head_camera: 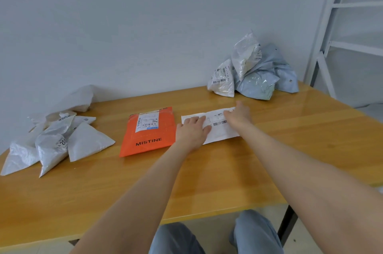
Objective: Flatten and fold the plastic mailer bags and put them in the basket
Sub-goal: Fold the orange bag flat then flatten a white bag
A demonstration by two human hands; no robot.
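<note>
From the head camera, both bare arms reach forward over a glossy wooden table [228, 170]. A white mailer [215, 129], folded into a long narrow strip with its shipping label and barcode facing up, lies flat near the middle of the table. The left hand [191, 131] presses palm-down on the strip's left end, fingers spread flat, grasping nothing. The right hand [238, 115] lies flat on the strip's right end, fingers extended toward the far edge, likewise pressing rather than gripping.

Just left of the strip, almost touching it, an orange mailer [148, 135] printed "MISTINE" lies flat with a label on its upper part. Further left sits a pile [56, 139] of crumpled white bags, some folded into triangles, reaching the table's left edge. At the far right, against the wall [145, 25], a heap [252, 73] of white and pale blue bags stands loosely bunched. A white metal rack [339, 25] stands beyond the table's right end. The person's knees in blue trousers [255, 233] show below the near edge.
</note>
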